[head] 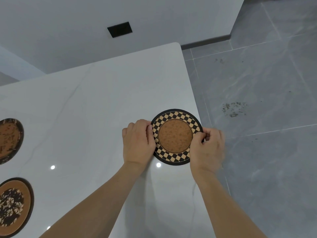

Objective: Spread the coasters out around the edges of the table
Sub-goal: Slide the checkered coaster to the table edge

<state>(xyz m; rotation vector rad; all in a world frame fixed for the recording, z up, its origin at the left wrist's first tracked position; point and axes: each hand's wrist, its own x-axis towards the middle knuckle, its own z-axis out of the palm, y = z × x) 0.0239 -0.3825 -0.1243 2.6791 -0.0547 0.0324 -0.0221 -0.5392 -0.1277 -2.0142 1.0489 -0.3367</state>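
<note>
A round checkered coaster (175, 134) with a cork centre and a black rim lies near the right edge of the white table (96, 103). My left hand (137, 143) grips its left rim with the fingers curled over the edge. My right hand (208, 146) pinches its right rim, partly over the table's edge. Two more coasters lie at the far left: a dark mottled coaster (9, 140) and, nearer me, a floral coaster (13, 205). Both are cut off by the frame.
The table's right edge (193, 93) runs close beside the checkered coaster, with grey floor tiles (257, 83) below. A black rectangular panel (119, 29) sits on the grey wall behind the table's far corner.
</note>
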